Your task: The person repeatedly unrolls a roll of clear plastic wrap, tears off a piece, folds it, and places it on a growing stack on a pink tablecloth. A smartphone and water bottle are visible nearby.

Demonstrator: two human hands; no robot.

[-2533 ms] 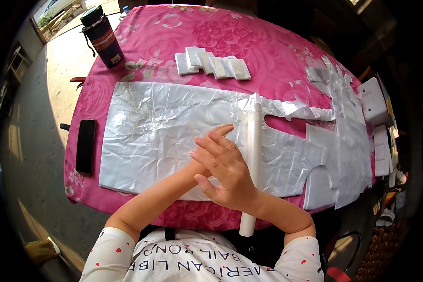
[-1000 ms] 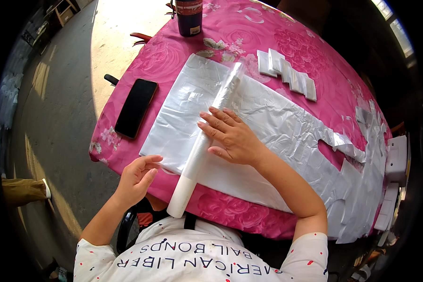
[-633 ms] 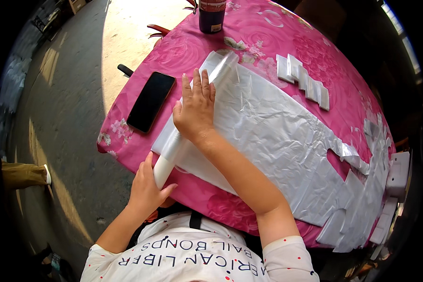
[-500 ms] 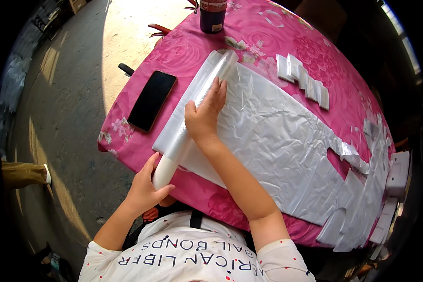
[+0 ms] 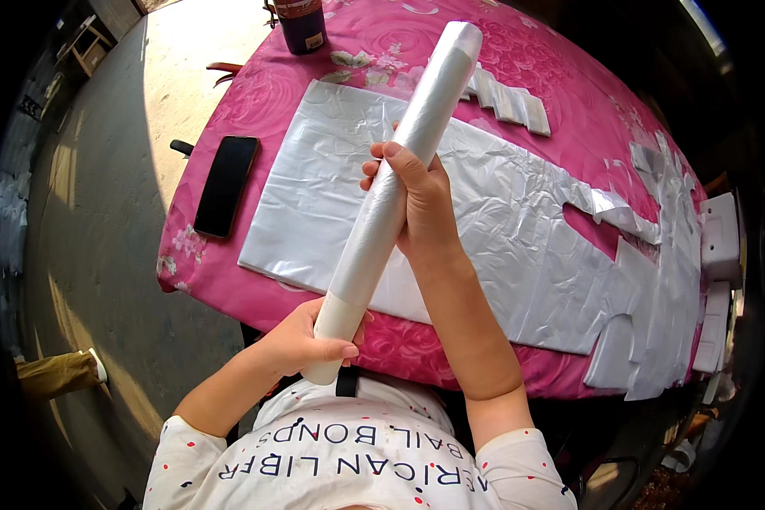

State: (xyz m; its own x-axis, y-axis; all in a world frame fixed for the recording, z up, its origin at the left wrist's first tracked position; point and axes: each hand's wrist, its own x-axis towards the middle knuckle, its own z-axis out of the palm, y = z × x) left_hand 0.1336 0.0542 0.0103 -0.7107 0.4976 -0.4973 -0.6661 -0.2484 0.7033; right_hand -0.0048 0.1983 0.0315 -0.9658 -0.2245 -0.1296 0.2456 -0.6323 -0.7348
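Observation:
A long roll of thin translucent plastic bags point(image 5: 399, 183) is held up slantwise over the table, its bare white end pointing toward my body. My left hand point(image 5: 321, 338) wraps round that lower white end. Higher up, near the middle of the roll, my right hand point(image 5: 416, 187) grips it with the thumb across the front. Beneath lies a flat stack of white plastic bags point(image 5: 501, 229), wrinkled, with handle cut-outs at its right end. Part of the stack is hidden by the roll and my right arm.
A pink floral tablecloth point(image 5: 204, 263) covers the table. A black phone point(image 5: 227, 187) lies left of the bags and a dark cup point(image 5: 302, 30) stands at the far edge. Several small folded white packets point(image 5: 518, 110) lie beyond the stack. Another person's leg point(image 5: 55, 376) shows at left.
The roll was lying on the left end of the bag stack with my right palm on it. Now it is lifted off, fully rolled, and my right hand has closed around it.

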